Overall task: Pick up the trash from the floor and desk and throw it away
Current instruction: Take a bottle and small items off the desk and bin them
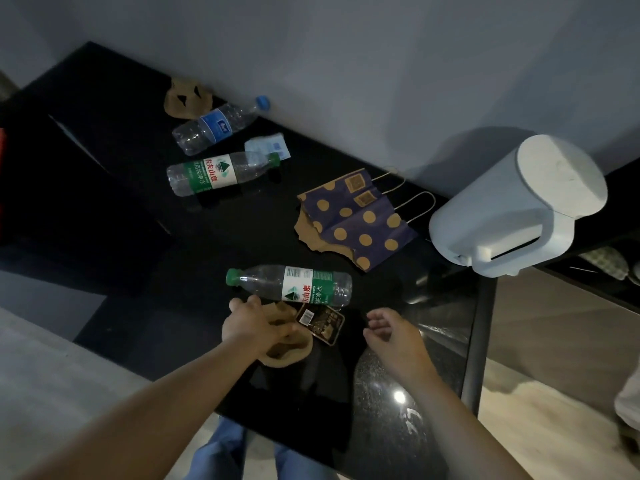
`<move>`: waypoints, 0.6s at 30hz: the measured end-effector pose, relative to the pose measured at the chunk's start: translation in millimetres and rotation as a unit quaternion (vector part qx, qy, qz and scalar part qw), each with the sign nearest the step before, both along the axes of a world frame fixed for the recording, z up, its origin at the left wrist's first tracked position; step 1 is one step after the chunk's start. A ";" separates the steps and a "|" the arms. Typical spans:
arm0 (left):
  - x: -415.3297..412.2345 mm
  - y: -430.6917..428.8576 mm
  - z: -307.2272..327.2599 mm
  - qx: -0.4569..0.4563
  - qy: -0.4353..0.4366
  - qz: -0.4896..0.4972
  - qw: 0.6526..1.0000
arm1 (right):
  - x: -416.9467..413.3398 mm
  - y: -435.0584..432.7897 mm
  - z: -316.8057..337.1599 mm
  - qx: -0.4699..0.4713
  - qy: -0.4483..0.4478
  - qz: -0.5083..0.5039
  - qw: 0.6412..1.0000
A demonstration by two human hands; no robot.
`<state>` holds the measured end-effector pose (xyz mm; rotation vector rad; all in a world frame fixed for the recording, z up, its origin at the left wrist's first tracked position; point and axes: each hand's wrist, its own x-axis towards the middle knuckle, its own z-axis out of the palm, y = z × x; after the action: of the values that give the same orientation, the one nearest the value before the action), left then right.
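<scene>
Left hand (pixel 252 323) is gripping a crumpled brown paper (pixel 292 351) at the near edge of the desk (pixel 138 202), fingers curling over it. Right hand (pixel 391 336) is hovering just above the desk, fingers apart and relaxed, holding nothing.

Key relation: a dark wrapper (pixel 320 322) is lying between the two hands, touching the brown paper and just beside the right fingertips, so the right hand is looking like the free one for it. The nearest bottle (pixel 294 285) is lying on its side just beyond both, with its long axis along the near edge and its green cap pointing left, toward the left hand.

Writing: the bottle's green label is showing 农夫山泉 plus a barcode. A second green bottle (pixel 218 173) farther back is reading 农夫山泉 and 饮用纯净水. The wrapper is showing a barcode; other text too small. The blue-label bottle (pixel 218 126) near the wall edge is unreadable.

Also sitting there: a spotted paper bag (pixel 356 220) and a white jug (pixel 519 206) toward the right edge.
</scene>
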<state>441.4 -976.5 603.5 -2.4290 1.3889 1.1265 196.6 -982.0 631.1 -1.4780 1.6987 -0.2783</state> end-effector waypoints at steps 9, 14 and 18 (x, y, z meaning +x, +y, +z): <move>9.8 13.6 -7.7 0.002 0.027 0.016 0.999 | 17.2 -24.6 -29.2 0.069 0.058 0.182 0.979; 18.0 19.8 -6.6 -0.010 0.059 0.026 0.998 | 37.9 -25.7 -42.0 0.003 0.154 0.246 0.957; 27.4 23.5 -8.0 -0.009 0.081 0.024 0.996 | 41.5 -20.9 -44.4 -0.016 0.168 0.241 0.956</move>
<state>468.8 -953.0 595.5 -2.4432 1.3977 1.3538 238.1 -1002.9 586.7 -1.9935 1.5216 0.2230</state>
